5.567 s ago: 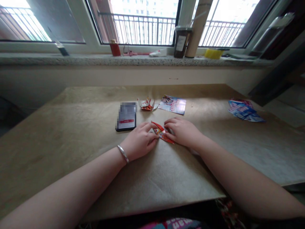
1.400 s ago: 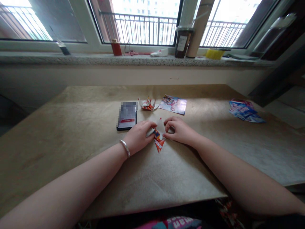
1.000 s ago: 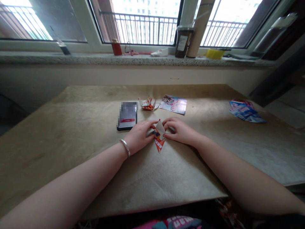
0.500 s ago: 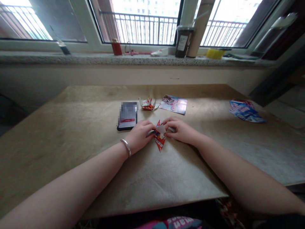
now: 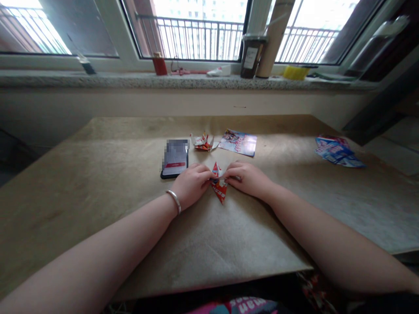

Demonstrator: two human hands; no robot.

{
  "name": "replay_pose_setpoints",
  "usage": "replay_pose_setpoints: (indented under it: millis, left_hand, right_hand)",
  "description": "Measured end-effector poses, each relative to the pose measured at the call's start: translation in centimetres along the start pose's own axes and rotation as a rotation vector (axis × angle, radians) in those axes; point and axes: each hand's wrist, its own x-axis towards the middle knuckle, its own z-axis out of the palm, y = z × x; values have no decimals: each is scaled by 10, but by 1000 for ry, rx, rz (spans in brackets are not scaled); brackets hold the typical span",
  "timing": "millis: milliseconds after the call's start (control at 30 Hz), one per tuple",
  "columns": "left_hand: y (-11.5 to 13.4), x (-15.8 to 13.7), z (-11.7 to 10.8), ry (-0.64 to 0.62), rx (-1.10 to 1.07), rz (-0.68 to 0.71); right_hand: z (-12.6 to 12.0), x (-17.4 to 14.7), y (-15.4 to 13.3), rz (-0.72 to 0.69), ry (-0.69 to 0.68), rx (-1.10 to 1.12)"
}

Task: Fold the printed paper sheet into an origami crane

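A folded piece of red printed paper [image 5: 220, 190] with pointed ends lies on the table between my hands. My left hand [image 5: 194, 182] pinches its left side, thumb and fingers together. On the opposite side, my right hand [image 5: 246, 178] grips the paper with thumb and fingers closed. A pale strip of it shows between the fingertips, and the paper's sides are partly hidden by my fingers. Just beyond it rests a folded paper figure [image 5: 204, 143] in red and white with several points sticking up. A phone [image 5: 176, 158] with a blurred screen lies beside my left hand.
A flat printed sheet [image 5: 238, 143] lies beyond my right hand. Several blue and red printed papers [image 5: 338, 151] are piled at the table's right. The table [image 5: 91, 183] meets a wall under a stone windowsill [image 5: 131, 82] holding a dark jar [image 5: 252, 56], a red container [image 5: 159, 64] and a yellow roll [image 5: 296, 73].
The pale flap at the middle of the folded paper has narrowed to a thin strip between my fingertips. The paper has tilted slightly, its lower point shifting right. Both hands stay almost in place.
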Motion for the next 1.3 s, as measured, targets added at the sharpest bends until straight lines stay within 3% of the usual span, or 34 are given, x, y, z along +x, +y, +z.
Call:
replay_pose_setpoints:
  millis: [300,700,1300]
  left_hand:
    - [0,4,3,0,37,-47]
    - [4,0,-5,-40,78,54]
    - [17,-3,-15,-134,330,115]
  right_hand:
    - [1,3,-4,15,0,-57]
    - [-3,0,-4,-74,-49,-136]
    - [-14,-1,-16,-137,-146,-352]
